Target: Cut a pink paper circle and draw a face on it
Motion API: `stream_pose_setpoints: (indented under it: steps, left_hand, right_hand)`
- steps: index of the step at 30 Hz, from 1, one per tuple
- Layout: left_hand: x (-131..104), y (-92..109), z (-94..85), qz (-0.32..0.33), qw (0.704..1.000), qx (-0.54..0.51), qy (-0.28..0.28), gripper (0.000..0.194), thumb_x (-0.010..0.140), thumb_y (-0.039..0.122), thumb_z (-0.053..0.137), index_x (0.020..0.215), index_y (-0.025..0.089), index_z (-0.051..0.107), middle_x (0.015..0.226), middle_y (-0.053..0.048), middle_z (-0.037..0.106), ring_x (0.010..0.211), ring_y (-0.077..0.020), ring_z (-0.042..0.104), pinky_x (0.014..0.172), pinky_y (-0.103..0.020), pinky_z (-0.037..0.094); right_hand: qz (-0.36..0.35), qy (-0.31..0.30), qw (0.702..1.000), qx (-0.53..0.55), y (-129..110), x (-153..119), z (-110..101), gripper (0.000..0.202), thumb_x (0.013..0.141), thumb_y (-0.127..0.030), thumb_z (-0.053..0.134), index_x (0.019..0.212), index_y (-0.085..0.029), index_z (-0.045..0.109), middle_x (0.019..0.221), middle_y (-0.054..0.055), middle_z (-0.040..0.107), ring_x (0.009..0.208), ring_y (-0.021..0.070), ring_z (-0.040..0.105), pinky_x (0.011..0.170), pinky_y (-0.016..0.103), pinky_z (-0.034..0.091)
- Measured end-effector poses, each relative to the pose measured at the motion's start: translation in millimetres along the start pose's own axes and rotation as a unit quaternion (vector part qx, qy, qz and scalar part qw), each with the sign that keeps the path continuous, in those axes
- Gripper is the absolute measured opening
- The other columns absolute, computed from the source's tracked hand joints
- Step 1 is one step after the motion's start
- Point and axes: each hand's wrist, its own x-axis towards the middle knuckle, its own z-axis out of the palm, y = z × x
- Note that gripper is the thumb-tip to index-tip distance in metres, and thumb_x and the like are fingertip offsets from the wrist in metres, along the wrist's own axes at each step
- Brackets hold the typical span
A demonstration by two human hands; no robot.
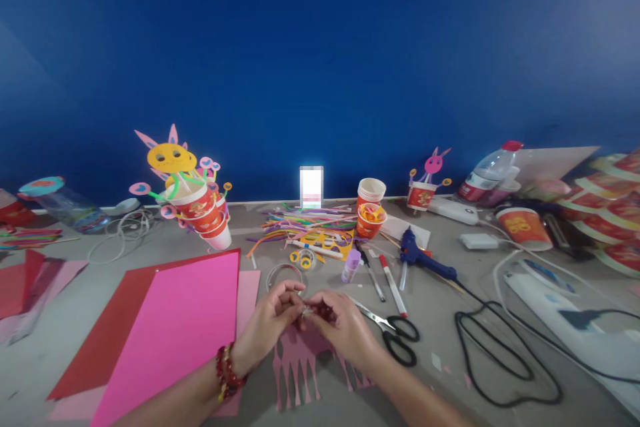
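My left hand [277,320] and my right hand [340,327] meet at the table's middle, fingertips pinched together. Between them is something small and pale, too blurred to name. Under the hands lies pink paper [295,363] cut into long, narrow-necked strips; my right hand covers part of it. Right of my right hand rest open scissors [393,330] with black handles. A roll of clear tape [285,275] lies just beyond my left hand. A purple glue stick [351,267] stands behind my right hand.
Pink and red sheets [185,333] lie at left, near decorated paper-cup figures [193,203]. Pipe cleaners [310,219] are heaped at the back, beside stacked cups [370,213]. At right are a marker [393,285], a blue glue gun [420,253], its looped black cord and a power strip [555,313].
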Motion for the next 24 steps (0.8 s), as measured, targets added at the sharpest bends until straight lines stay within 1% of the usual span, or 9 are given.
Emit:
stream_pose_setpoints:
  steps: [3, 8, 12, 14, 17, 18, 20, 22, 24]
  left_hand:
    - [0.6, 1.7, -0.2, 0.005, 1.000, -0.011, 0.008, 0.039, 0.082, 0.039, 0.072, 0.108, 0.016, 0.054, 0.069, 0.002, 0.062, 0.062, -0.0137, 0.063, 0.060, -0.025, 0.047]
    - [0.9, 3.6, 2.3, -0.026, 0.998, -0.053, 0.014, 0.047, 0.075, 0.042, 0.078, 0.105, 0.015, 0.055, 0.067, 0.003, 0.061, 0.060, -0.0138, 0.063, 0.063, -0.027, 0.049]
    - [-4.1, 7.3, 7.4, -0.053, 0.994, -0.091, 0.004, 0.045, 0.076, 0.041, 0.077, 0.105, 0.015, 0.056, 0.076, 0.000, 0.063, 0.065, -0.0122, 0.062, 0.066, -0.026, 0.049]
    - [-7.7, 7.9, 10.2, -0.068, 0.990, -0.123, -0.002, 0.041, 0.078, 0.042, 0.076, 0.103, 0.016, 0.057, 0.081, -0.002, 0.064, 0.068, -0.0121, 0.062, 0.069, -0.027, 0.049]
    - [-11.2, 5.1, 12.2, -0.071, 0.989, -0.126, -0.015, 0.038, 0.081, 0.047, 0.072, 0.095, 0.015, 0.059, 0.083, -0.004, 0.064, 0.069, -0.0131, 0.061, 0.069, -0.027, 0.049]
    - [-11.5, 3.4, 12.2, -0.071, 0.991, -0.113, -0.016, 0.037, 0.081, 0.048, 0.070, 0.092, 0.014, 0.060, 0.082, -0.004, 0.064, 0.069, -0.0132, 0.061, 0.068, -0.027, 0.048]
    - [-10.5, -0.4, 11.4, -0.077, 0.994, -0.082, -0.013, 0.036, 0.082, 0.049, 0.069, 0.088, 0.014, 0.060, 0.082, -0.004, 0.064, 0.068, -0.0126, 0.060, 0.066, -0.025, 0.047]
    - [-8.6, -3.8, 10.3, -0.085, 0.994, -0.062, -0.011, 0.037, 0.080, 0.049, 0.070, 0.086, 0.014, 0.060, 0.079, -0.003, 0.064, 0.064, -0.0114, 0.059, 0.063, -0.024, 0.047]
    - [-6.6, -6.1, 9.3, -0.086, 0.995, -0.055, -0.016, 0.039, 0.078, 0.051, 0.072, 0.084, 0.014, 0.059, 0.077, -0.003, 0.064, 0.060, -0.0106, 0.058, 0.059, -0.023, 0.046]
  right_hand:
    - [-0.039, 0.013, 0.997, -0.065, -2.8, -2.7, -2.9, 0.015, 0.091, -0.019, 0.055, 0.081, -0.022, 0.065, 0.078, 0.001, 0.068, 0.073, 0.0169, 0.062, 0.068, 0.025, 0.042]
    - [-0.087, 0.016, 0.988, -0.126, -3.8, -4.2, -3.5, 0.022, 0.096, -0.021, 0.047, 0.082, -0.023, 0.064, 0.076, 0.002, 0.068, 0.069, 0.0161, 0.060, 0.065, 0.026, 0.041]
    - [-0.105, 0.015, 0.988, -0.113, -12.8, -8.2, -4.6, 0.019, 0.094, -0.022, 0.048, 0.081, -0.022, 0.062, 0.075, 0.002, 0.068, 0.067, 0.0155, 0.060, 0.064, 0.025, 0.042]
    - [-0.127, 0.030, 0.987, -0.096, -23.6, -11.2, -14.0, 0.017, 0.094, -0.023, 0.049, 0.083, -0.022, 0.062, 0.073, 0.001, 0.068, 0.065, 0.0149, 0.060, 0.063, 0.024, 0.043]
    - [-0.170, 0.104, 0.974, -0.104, -41.7, -7.8, -52.3, 0.018, 0.093, -0.026, 0.050, 0.085, -0.023, 0.065, 0.069, 0.001, 0.067, 0.061, 0.0146, 0.060, 0.061, 0.025, 0.045]
    - [-0.162, 0.146, 0.968, -0.123, -45.5, -2.4, -71.5, 0.019, 0.094, -0.027, 0.050, 0.083, -0.023, 0.065, 0.071, 0.002, 0.068, 0.061, 0.0149, 0.060, 0.061, 0.025, 0.045]
    - [-0.079, 0.188, 0.959, -0.197, -45.8, 16.7, -114.9, 0.022, 0.094, -0.033, 0.051, 0.083, -0.022, 0.067, 0.075, 0.003, 0.070, 0.063, 0.0158, 0.061, 0.060, 0.025, 0.045]
    - [0.018, 0.158, 0.935, -0.318, -35.9, 44.7, -155.1, 0.026, 0.094, -0.036, 0.050, 0.084, -0.020, 0.069, 0.078, 0.005, 0.072, 0.067, 0.0174, 0.063, 0.058, 0.025, 0.043]
    - [0.115, 0.074, 0.885, -0.445, -19.8, 76.2, -182.4, 0.026, 0.094, -0.036, 0.050, 0.087, -0.020, 0.070, 0.085, 0.006, 0.072, 0.077, 0.0199, 0.065, 0.060, 0.026, 0.042]
